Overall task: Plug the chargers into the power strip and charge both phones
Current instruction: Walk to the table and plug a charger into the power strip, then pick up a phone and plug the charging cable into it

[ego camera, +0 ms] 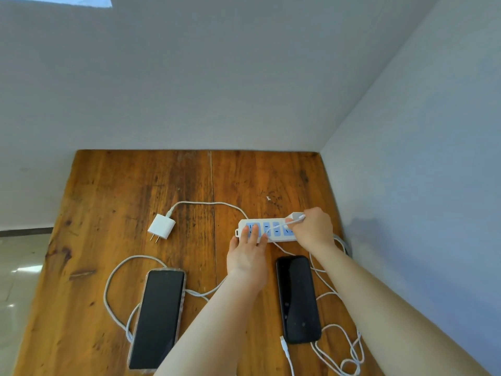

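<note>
A white power strip with blue sockets lies on the wooden table. My left hand rests flat on the strip's left end, fingers spread. Over its right end my right hand grips a white charger with its cable trailing across the sockets. A second white charger lies loose to the left, prongs toward me. The left phone and the right phone lie face up with dark screens. A loose cable plug lies beside the right phone's near end.
White cables loop around the left phone and coil at the right near edge. Walls close off the table at the back and right. The table's left edge drops to a tiled floor.
</note>
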`<state>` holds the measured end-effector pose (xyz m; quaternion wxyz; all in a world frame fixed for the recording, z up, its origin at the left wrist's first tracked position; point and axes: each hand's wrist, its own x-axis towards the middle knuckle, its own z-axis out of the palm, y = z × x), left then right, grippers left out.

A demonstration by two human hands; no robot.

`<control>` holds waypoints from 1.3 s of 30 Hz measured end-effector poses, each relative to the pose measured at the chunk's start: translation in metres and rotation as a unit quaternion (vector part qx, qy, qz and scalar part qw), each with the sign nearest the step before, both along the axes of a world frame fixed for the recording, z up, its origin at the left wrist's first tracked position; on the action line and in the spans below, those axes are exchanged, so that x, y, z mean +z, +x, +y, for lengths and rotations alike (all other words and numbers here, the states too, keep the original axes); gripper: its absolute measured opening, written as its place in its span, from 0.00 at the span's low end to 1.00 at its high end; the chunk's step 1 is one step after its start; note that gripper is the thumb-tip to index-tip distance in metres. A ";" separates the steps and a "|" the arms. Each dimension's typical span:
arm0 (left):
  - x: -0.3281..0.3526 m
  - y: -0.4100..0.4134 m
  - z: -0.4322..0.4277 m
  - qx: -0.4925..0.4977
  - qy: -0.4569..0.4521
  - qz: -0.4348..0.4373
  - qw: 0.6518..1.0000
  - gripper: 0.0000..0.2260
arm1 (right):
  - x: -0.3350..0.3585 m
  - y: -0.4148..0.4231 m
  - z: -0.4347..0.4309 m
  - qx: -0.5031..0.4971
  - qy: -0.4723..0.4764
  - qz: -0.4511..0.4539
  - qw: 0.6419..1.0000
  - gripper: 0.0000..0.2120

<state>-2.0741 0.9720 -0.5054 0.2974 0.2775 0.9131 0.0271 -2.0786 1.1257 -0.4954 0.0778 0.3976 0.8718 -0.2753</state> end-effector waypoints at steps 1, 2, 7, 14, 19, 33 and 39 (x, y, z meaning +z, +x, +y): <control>-0.001 0.000 0.000 0.001 0.001 0.000 1.000 0.32 | 0.000 0.002 -0.002 -0.005 0.001 0.006 1.000 0.14; -0.001 0.000 0.000 0.001 0.001 -0.001 1.000 0.33 | 0.000 0.003 -0.004 -0.009 -0.001 0.010 1.000 0.15; -0.007 0.001 -0.002 0.000 0.016 0.004 1.000 0.33 | 0.003 -0.001 -0.006 -0.012 -0.002 0.009 1.000 0.14; -0.009 0.000 -0.002 -0.003 0.025 0.003 1.000 0.32 | 0.002 0.001 -0.019 0.039 0.048 -0.016 0.998 0.14; -0.007 -0.002 -0.002 -0.014 0.021 0.005 1.000 0.32 | -0.002 0.003 -0.019 0.015 0.033 -0.006 0.999 0.14; -0.008 -0.005 -0.005 -0.053 -0.018 0.003 0.998 0.34 | -0.006 0.012 -0.019 -0.003 0.009 0.031 0.999 0.18; -0.005 -0.004 -0.010 -0.023 0.035 0.008 0.999 0.32 | 0.008 0.053 -0.014 0.019 -0.029 0.066 0.997 0.20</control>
